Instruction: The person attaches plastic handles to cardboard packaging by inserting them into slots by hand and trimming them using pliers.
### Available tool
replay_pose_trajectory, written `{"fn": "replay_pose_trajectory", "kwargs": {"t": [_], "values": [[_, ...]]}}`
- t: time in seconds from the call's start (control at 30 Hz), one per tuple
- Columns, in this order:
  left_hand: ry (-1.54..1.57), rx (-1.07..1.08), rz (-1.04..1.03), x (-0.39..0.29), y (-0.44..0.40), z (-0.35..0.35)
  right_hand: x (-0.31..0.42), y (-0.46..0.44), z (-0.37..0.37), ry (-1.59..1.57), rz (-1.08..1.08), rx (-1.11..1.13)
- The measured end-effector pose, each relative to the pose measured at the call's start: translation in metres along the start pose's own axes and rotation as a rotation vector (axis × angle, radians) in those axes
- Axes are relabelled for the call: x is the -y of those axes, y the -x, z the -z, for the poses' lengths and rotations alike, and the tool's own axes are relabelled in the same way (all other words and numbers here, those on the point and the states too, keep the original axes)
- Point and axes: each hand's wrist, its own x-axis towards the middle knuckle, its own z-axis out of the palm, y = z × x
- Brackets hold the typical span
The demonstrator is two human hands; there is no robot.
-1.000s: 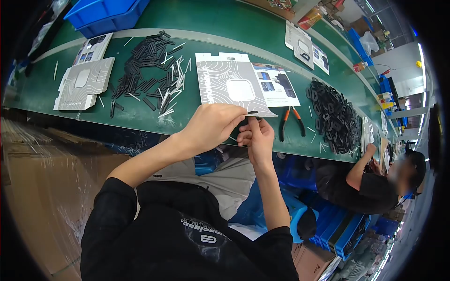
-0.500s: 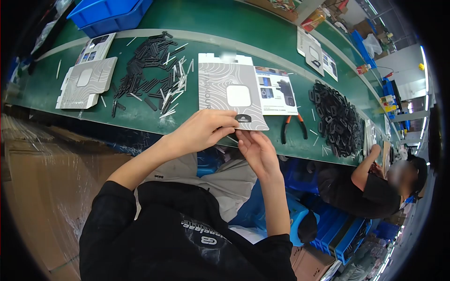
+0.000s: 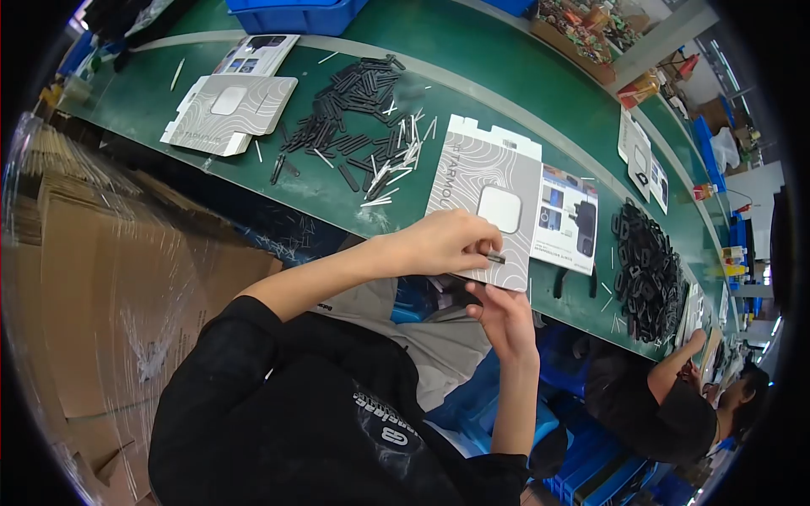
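A flat grey printed card box (image 3: 479, 202) with wavy lines and a white rounded square lies at the table's front edge, its lower end reaching over it. My left hand (image 3: 439, 243) rests over its lower part. Thumb and fingers there are closed on a small black plastic hanger piece (image 3: 496, 258), partly hidden by the fingers. Below the box's lower edge is my right hand (image 3: 508, 325), palm up, thumb apart from the fingers. Its fingertips touch the edge from beneath. The box's printed side flap (image 3: 565, 221) spreads to the right.
Black strips (image 3: 342, 110) and white sticks (image 3: 405, 156) lie left of the box. Another card box (image 3: 228, 110) is farther left, near a blue bin (image 3: 295, 17). Pliers (image 3: 576, 282) and a black hanger heap (image 3: 648, 278) sit right. A co-worker (image 3: 650, 396) sits beyond.
The view has turned, so the table contents appear farther right. My left hand has moved from the box's edge onto the black hanger piece. My right hand stays beneath the lower edge.
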Motion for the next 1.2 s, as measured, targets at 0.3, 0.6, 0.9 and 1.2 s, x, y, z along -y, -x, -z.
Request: {"fn": "replay_pose_trajectory", "kwargs": {"t": [0.3, 0.6, 0.9, 1.2], "values": [[-0.383, -0.277, -0.300, 0.043, 0.011, -0.011, 0.014, 0.025, -0.021, 0.803, 0.436, -0.090], [-0.613, -0.471, -0.157, 0.022, 0.039, 0.097, -0.004, -0.051, -0.019, 1.272, 0.869, -0.124], [-0.977, -0.524, 0.113, 0.089, 0.054, 0.184, -0.015, -0.060, -0.018, 1.181, 0.957, -0.243], [-0.891, -0.513, 0.021, 0.096, 0.048, 0.187, -0.019, -0.061, -0.014, 1.205, 1.014, -0.259]]}}
